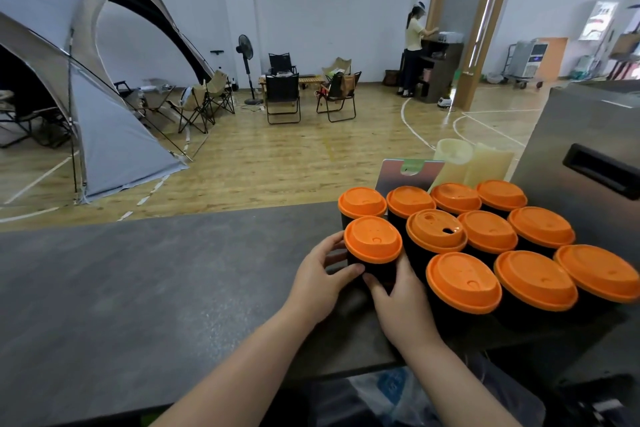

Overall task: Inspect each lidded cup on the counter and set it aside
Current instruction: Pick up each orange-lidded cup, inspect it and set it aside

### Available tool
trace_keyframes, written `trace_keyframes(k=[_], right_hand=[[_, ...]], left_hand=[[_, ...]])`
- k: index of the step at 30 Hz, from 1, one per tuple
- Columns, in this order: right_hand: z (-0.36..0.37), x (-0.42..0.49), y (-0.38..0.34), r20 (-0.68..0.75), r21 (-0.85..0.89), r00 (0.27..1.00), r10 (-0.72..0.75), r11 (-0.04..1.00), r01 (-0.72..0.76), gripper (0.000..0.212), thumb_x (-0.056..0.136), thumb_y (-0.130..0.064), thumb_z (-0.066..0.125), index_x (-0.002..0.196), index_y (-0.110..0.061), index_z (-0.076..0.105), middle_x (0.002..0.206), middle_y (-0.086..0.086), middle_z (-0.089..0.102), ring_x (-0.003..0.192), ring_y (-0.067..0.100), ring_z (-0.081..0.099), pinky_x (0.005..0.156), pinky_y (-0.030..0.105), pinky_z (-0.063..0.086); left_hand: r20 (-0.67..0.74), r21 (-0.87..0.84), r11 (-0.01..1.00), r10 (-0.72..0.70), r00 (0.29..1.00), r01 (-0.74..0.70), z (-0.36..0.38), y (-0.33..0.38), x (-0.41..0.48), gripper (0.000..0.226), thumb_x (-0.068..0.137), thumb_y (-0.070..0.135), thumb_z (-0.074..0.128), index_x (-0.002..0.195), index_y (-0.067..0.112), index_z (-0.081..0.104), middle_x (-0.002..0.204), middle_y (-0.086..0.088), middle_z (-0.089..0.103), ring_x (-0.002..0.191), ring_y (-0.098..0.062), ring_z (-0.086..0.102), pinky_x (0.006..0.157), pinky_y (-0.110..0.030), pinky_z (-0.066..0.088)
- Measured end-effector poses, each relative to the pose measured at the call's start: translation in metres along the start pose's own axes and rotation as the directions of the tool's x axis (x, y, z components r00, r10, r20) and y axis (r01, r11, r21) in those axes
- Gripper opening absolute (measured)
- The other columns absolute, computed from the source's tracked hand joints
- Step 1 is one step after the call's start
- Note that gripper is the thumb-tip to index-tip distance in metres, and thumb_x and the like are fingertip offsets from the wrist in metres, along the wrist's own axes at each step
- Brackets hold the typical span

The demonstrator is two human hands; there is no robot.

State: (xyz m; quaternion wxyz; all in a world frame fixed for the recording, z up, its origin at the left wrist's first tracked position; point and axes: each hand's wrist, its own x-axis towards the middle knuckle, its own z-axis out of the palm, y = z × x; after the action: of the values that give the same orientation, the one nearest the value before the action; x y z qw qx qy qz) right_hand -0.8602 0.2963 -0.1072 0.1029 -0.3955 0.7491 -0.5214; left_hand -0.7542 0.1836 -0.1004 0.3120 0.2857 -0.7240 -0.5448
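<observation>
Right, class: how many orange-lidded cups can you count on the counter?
11. Back row: four cups. Middle row: four, the leftmost cup held by the left hand and right hand. Front row: three. Others may be hidden behind them.

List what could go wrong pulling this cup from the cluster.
The held cup stands close among its neighbours, so the right hand could knock the cup with the open sip hole, which might spill. The left hand grips only the body; a loose lid could pop off.
</observation>
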Motion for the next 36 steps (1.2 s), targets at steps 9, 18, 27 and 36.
trace_keyframes(k=[9, 18, 27, 36], right_hand=[[0.0, -0.002, -0.001, -0.025, -0.037, 0.999, -0.043, 0.998, 0.042, 0.069, 0.09, -0.029, 0.071, 0.149, -0.033, 0.036, 0.147, -0.013, 0.048, 0.139, 0.005, 0.04, 0.117, 0.035, 0.036], [0.0, -0.001, -0.001, -0.019, -0.068, 1.0, -0.001, 0.998, 0.0, 0.07, 0.09, -0.029, 0.07, 0.15, -0.031, 0.034, 0.147, -0.008, 0.049, 0.139, 0.01, 0.042, 0.116, 0.04, 0.038], [0.002, -0.036, -0.014, -0.15, -0.016, 0.983, 0.11, 0.993, -0.113, 0.051, 0.086, -0.014, 0.074, 0.131, -0.021, 0.05, 0.119, -0.004, 0.06, 0.111, 0.014, 0.06, 0.094, 0.03, 0.051], [0.086, -0.049, -0.073, 0.054, 0.009, 0.994, -0.098, 0.995, 0.098, 0.018, 0.083, -0.013, 0.074, 0.087, -0.026, 0.061, 0.082, -0.008, 0.065, 0.074, 0.008, 0.062, 0.066, 0.02, 0.05]], left_hand=[[-0.024, -0.027, 1.0, 0.008, 1.0, -0.009, 0.003, -0.001, -0.002, 0.057, 0.085, 0.006, 0.076, 0.134, 0.03, 0.058, 0.118, 0.011, 0.071, 0.113, 0.002, 0.064, 0.089, -0.014, 0.051], [-0.011, -0.022, 1.0, -0.021, 1.0, 0.021, 0.003, 0.002, -0.003, 0.056, 0.086, 0.004, 0.074, 0.13, 0.034, 0.056, 0.119, 0.015, 0.069, 0.112, 0.006, 0.063, 0.089, -0.011, 0.05], [0.098, -0.042, 0.987, -0.153, 0.983, 0.158, -0.029, -0.002, -0.012, 0.035, 0.095, 0.007, 0.065, 0.125, 0.024, 0.065, 0.123, 0.01, 0.068, 0.114, -0.002, 0.064, 0.098, -0.024, 0.053], [-0.001, -0.128, 0.976, -0.176, 0.984, 0.175, -0.13, -0.011, -0.035, 0.022, 0.098, -0.003, 0.053, 0.11, 0.011, 0.066, 0.097, -0.005, 0.069, 0.079, -0.009, 0.065, 0.066, -0.021, 0.055]])
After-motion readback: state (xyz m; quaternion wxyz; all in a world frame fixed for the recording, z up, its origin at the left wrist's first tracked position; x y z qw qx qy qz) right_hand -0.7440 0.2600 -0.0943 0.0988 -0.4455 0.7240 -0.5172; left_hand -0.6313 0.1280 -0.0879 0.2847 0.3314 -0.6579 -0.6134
